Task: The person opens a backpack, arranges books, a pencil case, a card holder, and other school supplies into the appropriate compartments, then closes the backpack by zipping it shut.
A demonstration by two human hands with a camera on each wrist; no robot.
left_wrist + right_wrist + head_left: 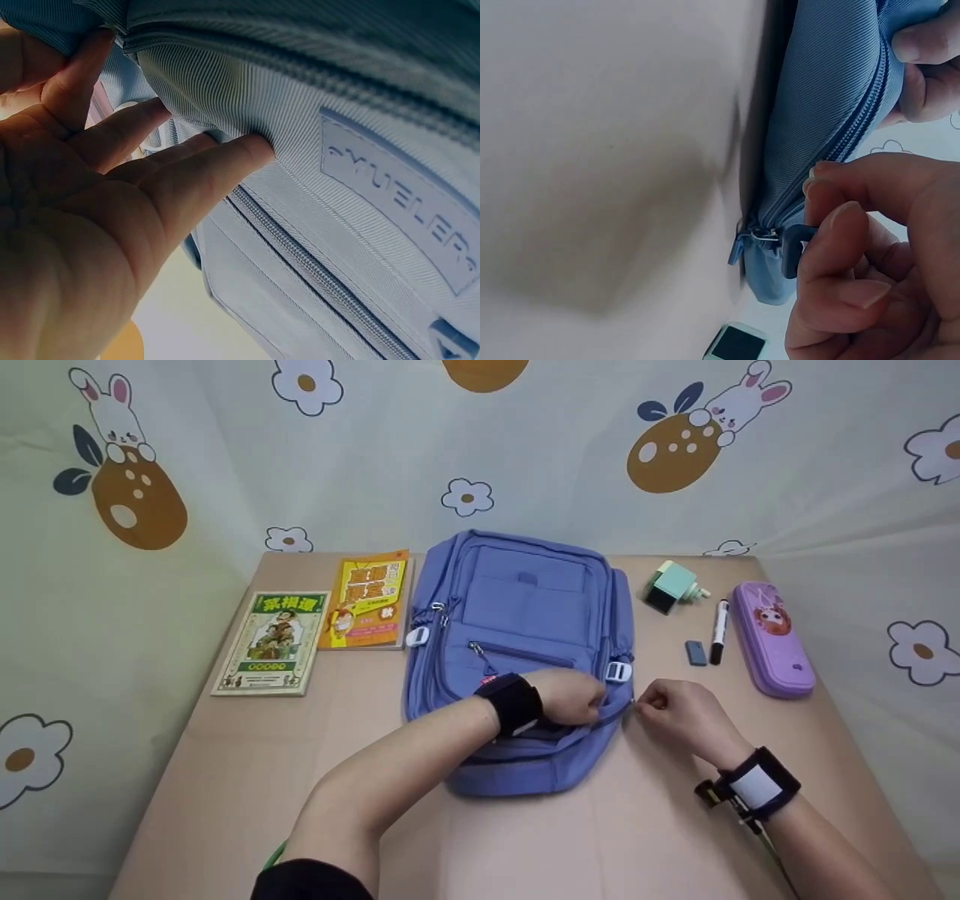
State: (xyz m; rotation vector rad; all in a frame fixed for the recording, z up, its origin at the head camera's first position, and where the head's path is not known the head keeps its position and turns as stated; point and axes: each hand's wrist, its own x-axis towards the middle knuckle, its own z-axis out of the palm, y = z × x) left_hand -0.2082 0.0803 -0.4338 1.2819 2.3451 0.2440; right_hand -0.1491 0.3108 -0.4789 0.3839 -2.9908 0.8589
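Observation:
A blue backpack (525,600) lies on its back on the table, front face up. My left hand (574,695) is at the lower right of the bag and grips its fabric beside the main zipper (859,112). In the left wrist view several fingers (210,172) lie against the front panel, near a label patch (401,199) reading YUELER. My right hand (686,716) is at the bag's right edge, thumb and fingers curled together. It pinches a dark blue zipper pull (791,255); a second pull (736,249) hangs beside it, close over the table.
Left of the bag lie a green book (274,641) and an orange book (367,600). To the right are a mint-and-black block-shaped item (673,585), a small grey-blue eraser (696,653), a marker (720,630) and a purple pencil case (772,641). Patterned curtain (375,457) surrounds the table.

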